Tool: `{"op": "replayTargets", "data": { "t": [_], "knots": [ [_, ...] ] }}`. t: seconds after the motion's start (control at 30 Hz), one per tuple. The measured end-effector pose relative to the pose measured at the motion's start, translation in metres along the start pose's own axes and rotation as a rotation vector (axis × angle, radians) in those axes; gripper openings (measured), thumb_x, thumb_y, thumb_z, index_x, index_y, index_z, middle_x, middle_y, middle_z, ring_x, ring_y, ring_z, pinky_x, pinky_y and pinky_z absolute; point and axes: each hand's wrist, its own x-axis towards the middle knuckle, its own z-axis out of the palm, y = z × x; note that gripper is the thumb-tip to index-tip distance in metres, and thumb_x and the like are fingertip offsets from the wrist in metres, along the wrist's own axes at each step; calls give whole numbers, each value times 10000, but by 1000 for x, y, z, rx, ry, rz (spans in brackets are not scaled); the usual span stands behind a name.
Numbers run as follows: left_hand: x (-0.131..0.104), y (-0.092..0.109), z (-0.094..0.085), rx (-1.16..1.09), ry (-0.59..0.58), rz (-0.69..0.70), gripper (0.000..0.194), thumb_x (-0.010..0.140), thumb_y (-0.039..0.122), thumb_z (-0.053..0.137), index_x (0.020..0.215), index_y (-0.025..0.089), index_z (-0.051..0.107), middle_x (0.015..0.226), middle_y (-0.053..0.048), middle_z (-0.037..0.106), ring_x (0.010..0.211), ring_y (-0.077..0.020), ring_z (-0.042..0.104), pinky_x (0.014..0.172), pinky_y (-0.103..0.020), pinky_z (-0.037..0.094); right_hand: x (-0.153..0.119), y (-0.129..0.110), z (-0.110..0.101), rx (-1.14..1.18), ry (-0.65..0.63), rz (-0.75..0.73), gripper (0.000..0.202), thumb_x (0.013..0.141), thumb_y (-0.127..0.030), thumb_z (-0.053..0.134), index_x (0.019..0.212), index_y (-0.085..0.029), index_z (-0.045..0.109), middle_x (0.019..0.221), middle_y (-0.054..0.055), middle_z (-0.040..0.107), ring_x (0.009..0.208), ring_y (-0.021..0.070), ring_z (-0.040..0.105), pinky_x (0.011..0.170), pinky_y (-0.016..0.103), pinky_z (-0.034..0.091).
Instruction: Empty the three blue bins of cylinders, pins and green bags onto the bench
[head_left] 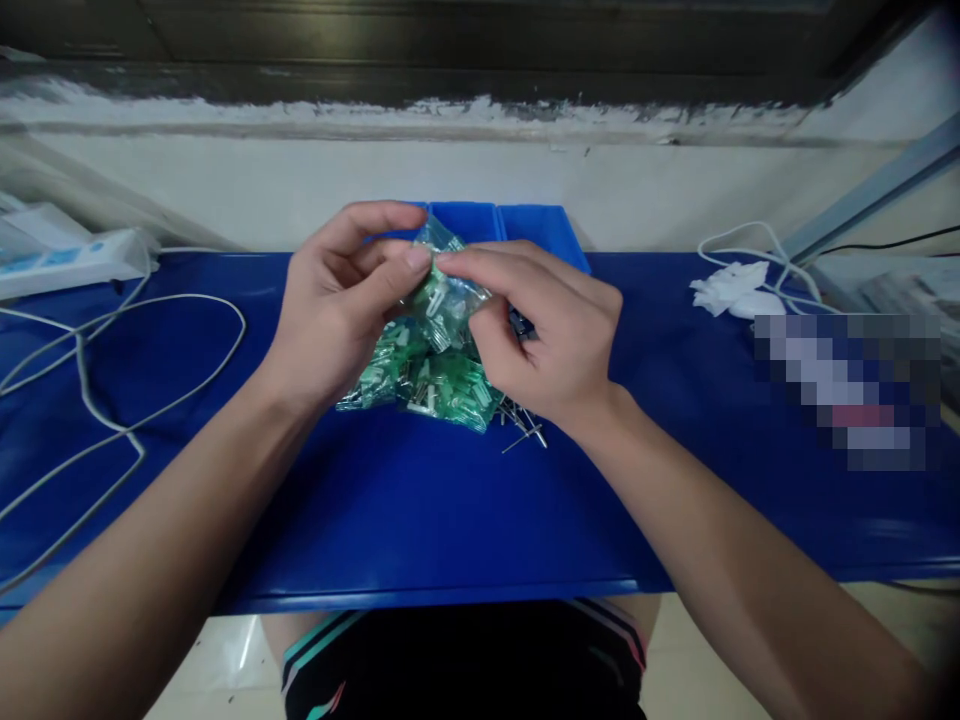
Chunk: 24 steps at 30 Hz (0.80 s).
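Between my hands is a small clear greenish plastic bag [442, 305] with white and green pieces inside. My left hand [341, 290] pinches its upper left part with thumb and fingers. On the other side, my right hand [547, 320] grips the bag near its top, fingers curled. Below the raised bag, more green plastic bags [454, 390] of small pieces lie on the blue table [465, 520]. Beside them, partly hidden by my right hand, are loose metal pins or rivets [529, 425].
Blue bins [536, 235] stand behind my hands against the wall. A white power strip [75, 260] and looping cable [139, 440] occupy the left. Crumpled white tissue [731, 288], cables and a blurred-out item [847, 390] are at the right.
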Motion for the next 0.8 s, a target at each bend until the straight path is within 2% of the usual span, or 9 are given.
{"op": "replayTargets", "data": {
  "t": [0.1, 0.17, 0.27, 0.37, 0.43, 0.53, 0.67, 0.73, 0.8],
  "knots": [
    [1, -5, 0, -32, -24, 91, 250, 817, 279, 906, 1042, 304, 800, 811, 33, 714, 691, -128, 620, 633, -280, 508, 0, -6, 1, 131, 5, 148, 362, 1053, -259, 449, 1374, -248, 615, 1092, 27, 753, 948, 160, 737, 845, 293, 620],
    [2, -6, 0, -13, -20, 158, 238, 820, 277, 911, 1033, 284, 806, 885, 21, 744, 762, -131, 666, 683, -278, 540, 1, -10, 2, 211, -50, 254, 349, 1067, -380, 495, 1358, -224, 606, 964, 4, 726, 808, 133, 708, 748, 258, 603],
    [1, -7, -1, 49, -10, 215, 210, 854, 279, 888, 1047, 274, 805, 964, 6, 763, 867, -160, 710, 766, -304, 577, 4, -11, 3, 246, -133, 336, 321, 1036, -516, 568, 1054, -216, 680, 794, -22, 634, 714, 124, 655, 681, 255, 574],
    [-1, -6, -3, 103, -34, 162, 223, 915, 358, 830, 1114, 268, 784, 1020, -15, 756, 921, -202, 720, 762, -341, 588, 6, -8, 3, 229, -111, 369, 338, 1038, -515, 566, 892, -221, 648, 756, -18, 576, 721, 136, 644, 670, 268, 565],
    [-2, -6, -5, 172, -94, 87, 253, 928, 419, 806, 1116, 254, 766, 1029, -28, 751, 924, -223, 723, 732, -347, 589, 6, -4, 2, 226, -82, 389, 331, 1043, -510, 555, 902, -226, 650, 765, -14, 575, 737, 146, 648, 671, 276, 566],
    [-2, -7, -8, 282, -151, 35, 251, 890, 440, 838, 991, 228, 750, 912, -28, 742, 879, -223, 718, 708, -336, 589, 4, -1, 0, 231, -76, 413, 332, 1031, -523, 571, 924, -225, 671, 720, -17, 556, 716, 152, 643, 674, 291, 571],
    [-1, -9, -10, 358, -69, 75, 222, 882, 427, 844, 910, 241, 727, 869, -13, 727, 882, -219, 716, 737, -345, 592, 2, 0, 5, 293, -85, 464, 332, 1015, -534, 592, 1077, -228, 704, 680, -27, 556, 682, 150, 636, 650, 293, 574],
    [0, -9, -12, 394, -38, 90, 198, 900, 426, 824, 929, 257, 725, 829, -1, 706, 875, -220, 718, 740, -349, 584, 3, 1, 10, 369, -73, 483, 344, 1021, -511, 579, 1197, -234, 684, 771, -11, 628, 724, 151, 658, 645, 286, 578],
    [1, -9, -13, 379, -44, 60, 196, 922, 406, 796, 1045, 267, 731, 735, 12, 661, 763, -208, 705, 680, -345, 561, 4, 3, 12, 434, -70, 498, 329, 1017, -461, 579, 1240, -236, 669, 927, 16, 688, 792, 149, 682, 670, 283, 586]
  ]
}}
